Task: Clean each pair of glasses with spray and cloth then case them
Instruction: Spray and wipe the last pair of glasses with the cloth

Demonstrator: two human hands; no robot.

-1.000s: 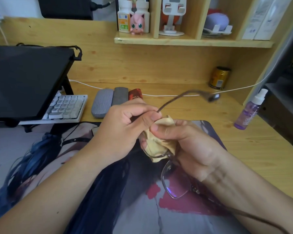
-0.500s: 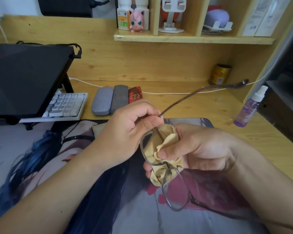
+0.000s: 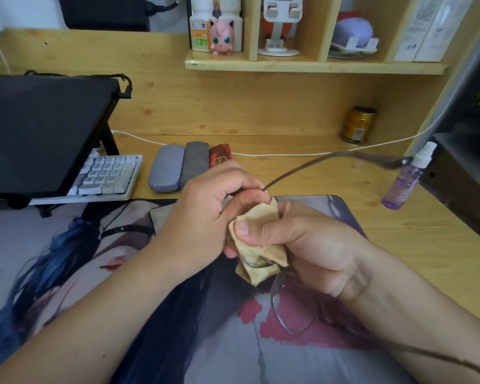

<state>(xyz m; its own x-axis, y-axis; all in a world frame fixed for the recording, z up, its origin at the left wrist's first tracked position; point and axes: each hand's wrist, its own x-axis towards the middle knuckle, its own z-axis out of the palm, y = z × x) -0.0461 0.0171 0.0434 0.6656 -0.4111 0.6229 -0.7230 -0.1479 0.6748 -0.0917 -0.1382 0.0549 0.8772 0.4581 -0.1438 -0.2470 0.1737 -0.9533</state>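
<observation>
A thin dark-framed pair of glasses (image 3: 286, 309) hangs over the printed desk mat (image 3: 178, 342). My left hand (image 3: 203, 214) pinches the frame at one hinge, and that temple arm sticks out to the right. My right hand (image 3: 311, 245) presses a beige cloth (image 3: 261, 239) around the upper lens, thumb on top. The lower lens is bare. A purple spray bottle (image 3: 405, 181) stands at the right. Three cases lie behind my hands: light grey (image 3: 166, 173), dark grey (image 3: 195, 162) and red (image 3: 219, 156).
A dark monitor (image 3: 39, 131) on a stand covers a white keyboard (image 3: 106, 176) at the left. A gold can (image 3: 358, 126) stands by the back wall, with a white cable (image 3: 288, 154) along it. A shelf (image 3: 313, 66) above holds bottles and a pink figurine.
My right hand has slid the cloth up over the upper lens, closer to my left hand. The glasses tilted, so the free temple arm swung further right, toward the spray bottle.
</observation>
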